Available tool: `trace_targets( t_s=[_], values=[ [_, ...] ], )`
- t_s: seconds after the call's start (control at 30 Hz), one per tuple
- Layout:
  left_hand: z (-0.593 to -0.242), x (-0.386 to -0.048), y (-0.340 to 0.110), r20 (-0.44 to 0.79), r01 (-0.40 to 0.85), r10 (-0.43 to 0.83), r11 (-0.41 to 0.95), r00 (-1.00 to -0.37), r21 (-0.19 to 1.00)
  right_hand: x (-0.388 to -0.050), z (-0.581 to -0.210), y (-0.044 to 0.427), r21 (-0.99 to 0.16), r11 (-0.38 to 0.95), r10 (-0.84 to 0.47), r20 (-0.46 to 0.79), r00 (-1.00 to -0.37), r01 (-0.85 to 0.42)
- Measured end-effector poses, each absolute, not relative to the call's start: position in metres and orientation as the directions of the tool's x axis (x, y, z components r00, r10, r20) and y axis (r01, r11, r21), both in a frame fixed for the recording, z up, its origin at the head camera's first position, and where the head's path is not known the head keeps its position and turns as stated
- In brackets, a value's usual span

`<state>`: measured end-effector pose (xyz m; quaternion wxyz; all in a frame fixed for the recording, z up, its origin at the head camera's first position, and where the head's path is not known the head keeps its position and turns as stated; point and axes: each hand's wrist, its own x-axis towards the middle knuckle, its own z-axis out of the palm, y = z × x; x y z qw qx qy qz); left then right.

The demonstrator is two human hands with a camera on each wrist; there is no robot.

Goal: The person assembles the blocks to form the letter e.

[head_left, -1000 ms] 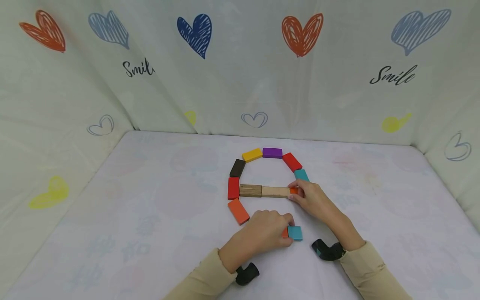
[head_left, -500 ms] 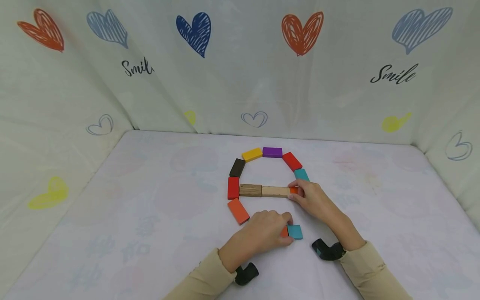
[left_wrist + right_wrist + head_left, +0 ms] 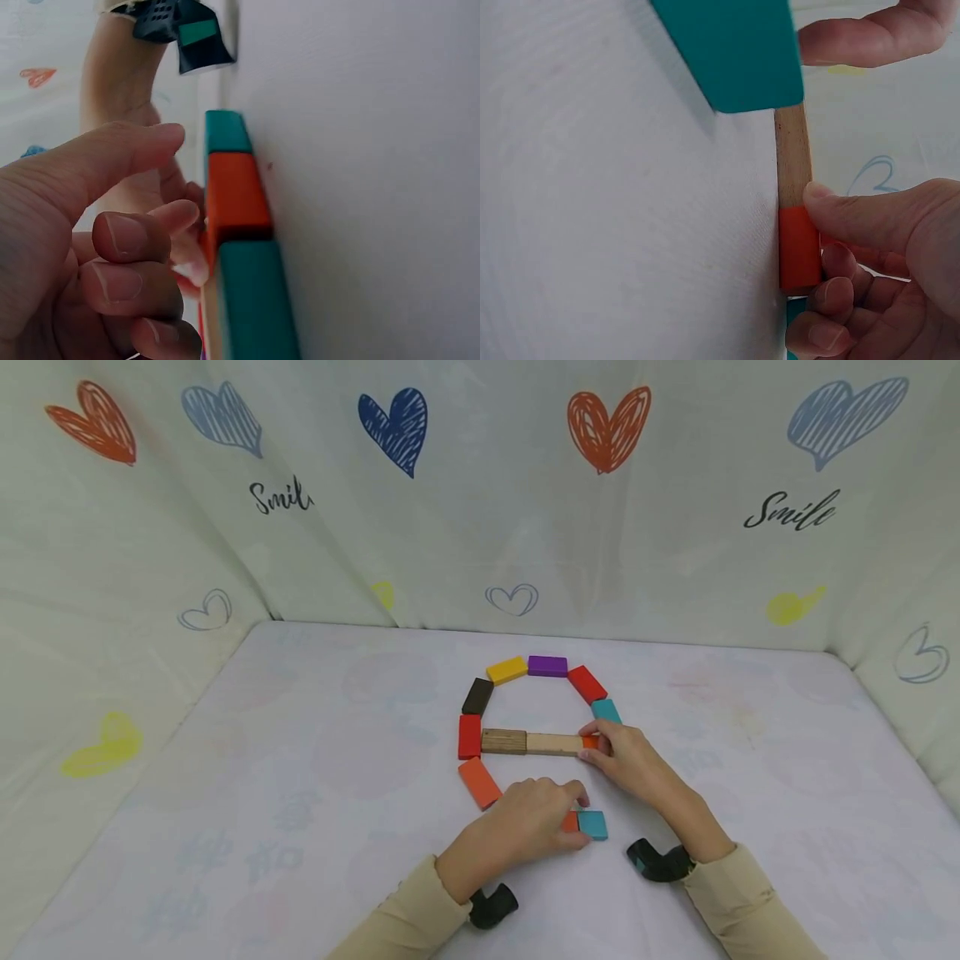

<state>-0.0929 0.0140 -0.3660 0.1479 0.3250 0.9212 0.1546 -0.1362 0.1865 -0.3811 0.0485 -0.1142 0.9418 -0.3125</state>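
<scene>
My left hand (image 3: pixel 525 817) hovers at the near row of blocks, thumb and index finger apart. In the left wrist view, its fingers sit beside the row without gripping it. That row has an orange block (image 3: pixel 240 193) between a nearer teal block (image 3: pixel 259 300) and a teal end block (image 3: pixel 593 825). My right hand (image 3: pixel 628 758) pinches a small orange block (image 3: pixel 799 247) between thumb and fingers. This block ends a straight wooden row, made of a light wood block (image 3: pixel 553 744) and a brown wood block (image 3: pixel 504 742). The left hand hides part of the near row in the head view.
Around the wooden row curve a red block (image 3: pixel 469 737), dark block (image 3: pixel 477 697), yellow block (image 3: pixel 507 670), purple block (image 3: pixel 547 666), red block (image 3: pixel 587 684), teal block (image 3: pixel 606 711) and orange block (image 3: pixel 479 783). They lie on a white-covered table (image 3: pixel 337 735) before a curtain (image 3: pixel 480 527).
My left index finger and thumb have spread slightly away from the near row. The right hand stays on the small orange block, and the blocks keep their arrangement.
</scene>
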Motion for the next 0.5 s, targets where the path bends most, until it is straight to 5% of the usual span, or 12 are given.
trace_targets(
  t_s=[0.5],
  values=[
    [-0.347, -0.132, -0.041, -0.042, 0.347, 0.446, 0.749, -0.894, 0.565, -0.138, -0.372, 0.198, -0.664, 0.721, -0.302, -0.044, -0.952, -0.198]
  ],
)
